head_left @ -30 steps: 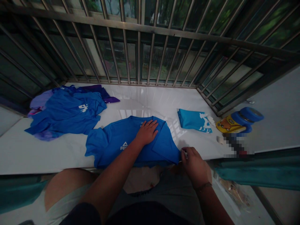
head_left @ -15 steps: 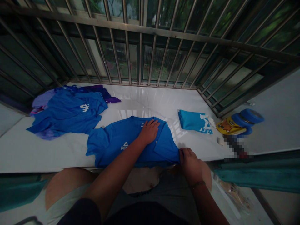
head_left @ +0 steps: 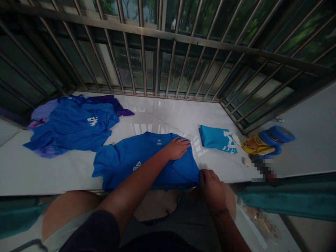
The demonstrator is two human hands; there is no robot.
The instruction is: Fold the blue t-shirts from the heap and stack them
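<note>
Blue shirt (head_left: 136, 162), spread on the desk (head_left: 168, 115): your left hand (head_left: 177, 148) lies flat, fingers released, pinning the fold; your right hand (head_left: 213, 187) pinches its lower corner taut.

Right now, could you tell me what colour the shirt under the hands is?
Bright blue shirt with a small white chest logo, seen in the head view.

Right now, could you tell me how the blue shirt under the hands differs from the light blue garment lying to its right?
The blue shirt is a deeper blue and mostly spread out; the light blue garment is paler and folded into a compact rectangle. The shirt shows a small white chest logo, the garment a larger white print. The left hand presses on the shirt and the right hand pinches its corner; the garment lies untouched. Both rest on the white ledge.
</note>
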